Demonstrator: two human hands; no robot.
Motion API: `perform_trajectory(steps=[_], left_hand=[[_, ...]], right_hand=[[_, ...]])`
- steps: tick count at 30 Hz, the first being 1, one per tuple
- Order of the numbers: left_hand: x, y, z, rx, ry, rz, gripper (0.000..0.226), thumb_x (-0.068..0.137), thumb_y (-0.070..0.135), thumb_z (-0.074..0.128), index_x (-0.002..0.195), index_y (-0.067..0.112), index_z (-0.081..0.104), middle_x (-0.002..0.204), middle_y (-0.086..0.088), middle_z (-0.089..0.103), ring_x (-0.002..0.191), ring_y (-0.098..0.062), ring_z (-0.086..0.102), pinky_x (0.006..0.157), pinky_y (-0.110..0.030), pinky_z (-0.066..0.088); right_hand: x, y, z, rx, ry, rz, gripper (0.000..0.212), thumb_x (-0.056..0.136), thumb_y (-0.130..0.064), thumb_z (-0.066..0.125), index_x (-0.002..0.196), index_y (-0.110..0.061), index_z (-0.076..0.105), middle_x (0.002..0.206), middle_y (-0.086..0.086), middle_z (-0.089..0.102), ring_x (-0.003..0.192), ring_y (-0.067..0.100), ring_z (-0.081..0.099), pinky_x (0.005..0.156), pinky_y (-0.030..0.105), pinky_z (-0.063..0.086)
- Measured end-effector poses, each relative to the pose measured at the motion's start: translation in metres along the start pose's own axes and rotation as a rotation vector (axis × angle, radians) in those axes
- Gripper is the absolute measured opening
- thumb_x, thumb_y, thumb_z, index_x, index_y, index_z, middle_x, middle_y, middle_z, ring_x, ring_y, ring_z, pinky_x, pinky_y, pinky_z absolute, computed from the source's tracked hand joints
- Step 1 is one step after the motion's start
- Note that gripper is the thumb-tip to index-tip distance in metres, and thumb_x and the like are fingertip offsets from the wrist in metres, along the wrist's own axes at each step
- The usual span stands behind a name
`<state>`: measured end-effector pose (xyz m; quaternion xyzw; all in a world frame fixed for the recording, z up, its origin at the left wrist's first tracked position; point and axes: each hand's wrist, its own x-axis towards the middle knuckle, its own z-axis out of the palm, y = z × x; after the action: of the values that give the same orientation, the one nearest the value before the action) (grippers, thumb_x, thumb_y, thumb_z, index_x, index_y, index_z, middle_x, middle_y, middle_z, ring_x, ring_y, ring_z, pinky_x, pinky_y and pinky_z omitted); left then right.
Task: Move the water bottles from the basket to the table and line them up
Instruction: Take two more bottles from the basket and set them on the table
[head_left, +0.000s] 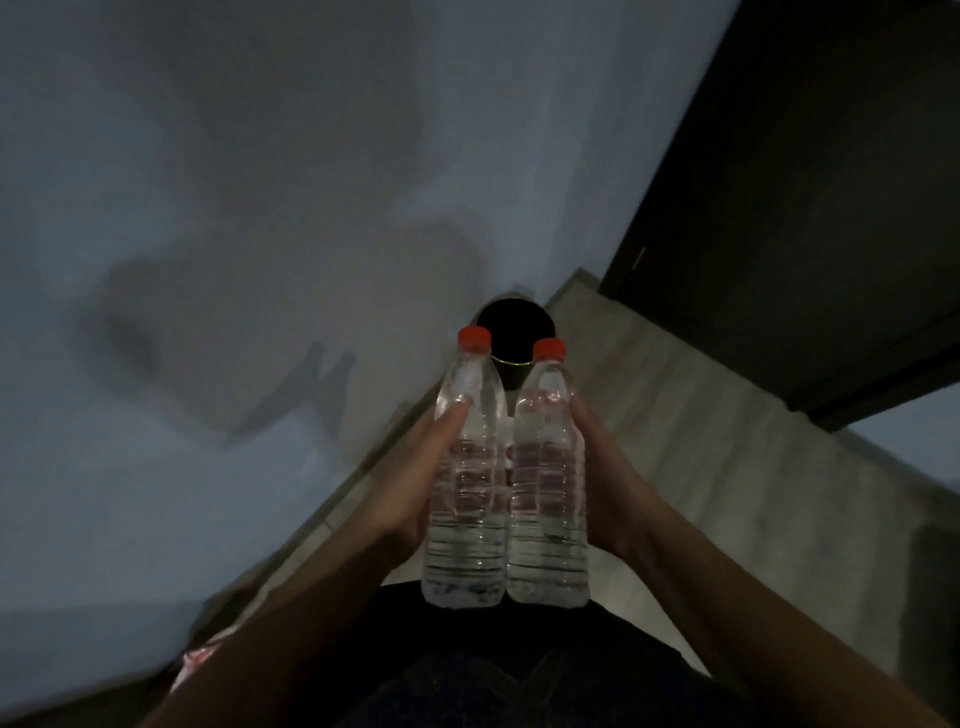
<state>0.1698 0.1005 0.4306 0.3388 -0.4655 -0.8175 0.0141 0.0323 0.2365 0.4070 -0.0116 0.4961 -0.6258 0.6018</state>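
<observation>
Left bottle (465, 467): upright, red cap, centre frame, touching its twin at 3 o'clock.
Right bottle (545, 478): upright, red cap.
Left hand (415, 483): fingers wrapped round left bottle, from 9 o'clock.
Right hand (613, 483): fingers clamped on right bottle, from 3 o'clock.
Bin (514, 325): black, 12 o'clock, beyond the caps.

Dim, bluish scene; soft shadows on wall (218, 322); motion blur lower left; wide-angle bending at edges.

Pale floor (701, 441), round black basket (511, 327) on it
</observation>
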Motion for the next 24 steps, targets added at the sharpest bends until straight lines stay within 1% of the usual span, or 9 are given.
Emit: perform_trajectory(steps=[3,6,8,11,13,15,19,23,24], left_hand=[[0.001,-0.005,0.009,-0.044,0.059,0.009,0.064,0.085,0.063,0.054,0.115,0.007,0.064,0.098,-0.016,0.069,0.085,-0.031,0.066,0.074,-0.041,0.054],[0.005,-0.006,0.022,-0.219,0.094,-0.060,0.058,0.081,0.060,0.061,0.099,0.006,0.064,0.083,-0.011,0.064,0.072,-0.027,0.058,0.065,-0.036,0.051],[0.005,-0.012,0.030,-0.346,0.046,-0.100,0.051,0.085,0.058,0.059,0.090,0.008,0.064,0.077,-0.007,0.062,0.067,-0.021,0.057,0.060,-0.032,0.051],[0.003,-0.032,0.039,-0.583,-0.019,-0.048,0.051,0.091,0.056,0.049,0.085,0.009,0.067,0.080,-0.009,0.063,0.066,-0.020,0.065,0.061,-0.033,0.055],[0.000,-0.045,0.046,-0.679,0.000,0.005,0.053,0.086,0.059,0.050,0.089,0.010,0.069,0.082,-0.009,0.068,0.070,-0.021,0.068,0.065,-0.034,0.055],[-0.005,-0.056,0.052,-0.750,0.029,0.068,0.054,0.081,0.061,0.057,0.096,0.010,0.068,0.085,-0.007,0.070,0.073,-0.021,0.068,0.068,-0.035,0.056],[-0.028,-0.080,0.058,-0.844,0.185,0.164,0.066,0.086,0.068,0.043,0.093,0.009,0.070,0.087,-0.008,0.068,0.070,-0.020,0.066,0.065,-0.033,0.056],[-0.061,-0.102,0.061,-0.876,0.362,0.262,0.060,0.082,0.063,0.053,0.098,0.006,0.067,0.085,-0.009,0.068,0.068,-0.022,0.066,0.063,-0.033,0.056],[-0.069,-0.106,0.062,-0.893,0.391,0.287,0.059,0.080,0.062,0.056,0.098,0.007,0.067,0.085,-0.010,0.068,0.068,-0.022,0.066,0.063,-0.033,0.056]], right_hand=[[-0.003,-0.010,-0.003,0.038,0.020,-0.018,0.065,0.084,-0.068,0.052,0.099,-0.006,0.065,0.090,0.015,0.059,0.077,0.027,0.059,0.067,0.038,0.055],[-0.002,-0.026,-0.007,0.074,-0.087,0.034,0.060,0.085,-0.071,0.047,0.083,-0.013,0.059,0.079,0.008,0.054,0.067,0.019,0.052,0.058,0.032,0.051],[0.000,-0.034,-0.013,0.052,-0.135,0.107,0.067,0.083,-0.075,0.048,0.085,-0.009,0.059,0.083,0.011,0.058,0.071,0.021,0.058,0.065,0.035,0.053],[0.002,-0.042,-0.023,0.038,-0.214,0.237,0.078,0.082,-0.077,0.050,0.122,-0.011,0.044,0.121,0.023,0.041,0.105,0.035,0.052,0.103,0.049,0.041],[0.005,-0.048,-0.033,0.024,-0.281,0.273,0.073,0.085,-0.073,0.048,0.121,-0.010,0.045,0.111,0.027,0.042,0.086,0.031,0.059,0.088,0.042,0.047],[0.010,-0.053,-0.039,-0.007,-0.346,0.279,0.067,0.084,-0.068,0.052,0.093,-0.002,0.061,0.076,0.020,0.055,0.060,0.021,0.059,0.061,0.029,0.051],[0.020,-0.050,-0.027,-0.135,-0.514,0.453,0.061,0.040,-0.062,0.088,0.070,-0.012,0.071,0.061,0.001,0.065,0.051,0.011,0.063,0.051,0.022,0.052],[0.030,-0.031,-0.017,-0.385,-0.463,0.395,0.061,0.082,-0.071,0.045,0.092,-0.015,0.067,0.079,0.003,0.072,0.064,0.014,0.070,0.055,0.026,0.057],[0.031,-0.026,-0.012,-0.359,-0.490,0.420,0.058,0.084,-0.067,0.047,0.092,-0.014,0.068,0.079,0.004,0.072,0.064,0.017,0.070,0.055,0.028,0.057]])
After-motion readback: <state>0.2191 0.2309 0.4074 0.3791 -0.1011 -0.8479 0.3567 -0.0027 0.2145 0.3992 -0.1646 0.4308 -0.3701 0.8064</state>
